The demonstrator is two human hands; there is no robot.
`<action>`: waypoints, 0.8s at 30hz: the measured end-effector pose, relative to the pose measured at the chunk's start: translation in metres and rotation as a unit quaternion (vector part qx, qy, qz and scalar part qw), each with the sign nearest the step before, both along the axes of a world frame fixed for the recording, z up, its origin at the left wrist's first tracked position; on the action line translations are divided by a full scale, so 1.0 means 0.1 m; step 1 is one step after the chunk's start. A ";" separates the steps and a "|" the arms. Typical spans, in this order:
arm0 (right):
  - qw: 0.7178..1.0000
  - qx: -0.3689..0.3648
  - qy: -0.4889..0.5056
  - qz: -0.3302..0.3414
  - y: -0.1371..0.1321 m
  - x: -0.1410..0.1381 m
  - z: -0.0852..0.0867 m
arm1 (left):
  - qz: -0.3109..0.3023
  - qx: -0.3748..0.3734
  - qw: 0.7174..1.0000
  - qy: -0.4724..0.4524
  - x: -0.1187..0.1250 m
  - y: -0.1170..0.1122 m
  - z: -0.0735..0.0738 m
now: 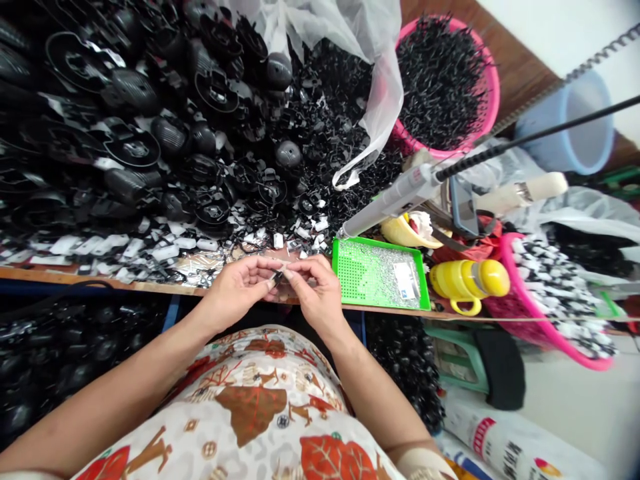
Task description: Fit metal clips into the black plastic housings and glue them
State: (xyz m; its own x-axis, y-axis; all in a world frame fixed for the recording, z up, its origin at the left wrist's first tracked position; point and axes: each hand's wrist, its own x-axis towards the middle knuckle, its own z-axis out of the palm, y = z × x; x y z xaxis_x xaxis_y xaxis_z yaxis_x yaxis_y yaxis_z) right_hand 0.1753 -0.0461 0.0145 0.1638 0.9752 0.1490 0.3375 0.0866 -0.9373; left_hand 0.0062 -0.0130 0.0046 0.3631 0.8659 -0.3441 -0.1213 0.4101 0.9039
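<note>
My left hand and my right hand meet at the front edge of the wooden bench. Together their fingertips pinch a small black part, most of which is hidden by the fingers. Just beyond the hands lie scattered small white and black pieces. To the right of my right hand sits a green tray holding many tiny screws and a small plastic bag.
A big heap of black plastic parts fills the bench's back. A hanging electric screwdriver points at the tray. There are two pink baskets, a yellow cup on its side, a clear bag and a blue bucket.
</note>
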 end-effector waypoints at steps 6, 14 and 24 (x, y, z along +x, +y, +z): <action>0.999 0.027 0.015 0.045 0.01 -0.05 0.07 | 0.016 0.043 0.999 0.002 0.04 -0.02 -0.03; 0.985 -0.011 -0.168 0.049 0.00 -0.01 0.07 | 0.038 0.268 0.931 0.244 -0.04 -0.08 -0.10; 0.999 -0.040 0.018 0.000 -0.05 -0.08 0.05 | 0.040 0.236 0.952 0.192 0.02 -0.17 -0.03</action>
State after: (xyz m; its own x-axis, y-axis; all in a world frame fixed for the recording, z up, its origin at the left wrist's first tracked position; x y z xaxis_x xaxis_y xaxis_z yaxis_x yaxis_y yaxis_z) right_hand 0.1671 -0.0507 0.0194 0.1682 0.9837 0.0642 0.3033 0.0103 -0.9528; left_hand 0.0083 -0.0304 0.0016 0.2158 0.9764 -0.0040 0.2407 -0.0492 0.9694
